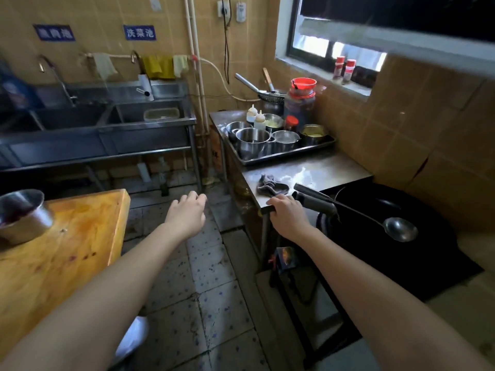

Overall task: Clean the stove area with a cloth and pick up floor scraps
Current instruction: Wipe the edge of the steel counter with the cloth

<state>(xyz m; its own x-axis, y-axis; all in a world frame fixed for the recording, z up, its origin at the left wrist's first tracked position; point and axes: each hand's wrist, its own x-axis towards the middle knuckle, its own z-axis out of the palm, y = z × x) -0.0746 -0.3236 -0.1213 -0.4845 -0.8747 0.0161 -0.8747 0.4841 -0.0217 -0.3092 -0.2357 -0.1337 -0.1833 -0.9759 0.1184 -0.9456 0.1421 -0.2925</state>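
A crumpled dark grey cloth (pixel 272 186) lies on the steel counter (pixel 329 170) left of the stove. A black wok (pixel 388 207) sits on the stove with a steel ladle (pixel 400 229) resting in it. Both handles point toward me. My right hand (pixel 289 214) grips the counter's front corner, just below the cloth and beside the end of the wok handle (pixel 314 203). My left hand (pixel 187 212) hovers over the tiled floor (pixel 214 277), fingers loosely curled and holding nothing. Yellowish scraps (pixel 210 180) lie on the floor by the counter leg.
An orange chopping block (pixel 67 250) with a steel pot (pixel 24 215) stands at my left. Steel sinks (pixel 107 121) line the back wall. A tray (pixel 286 155) of steel bowls, squeeze bottles and a red-lidded jar (pixel 300 100) fills the counter's far end.
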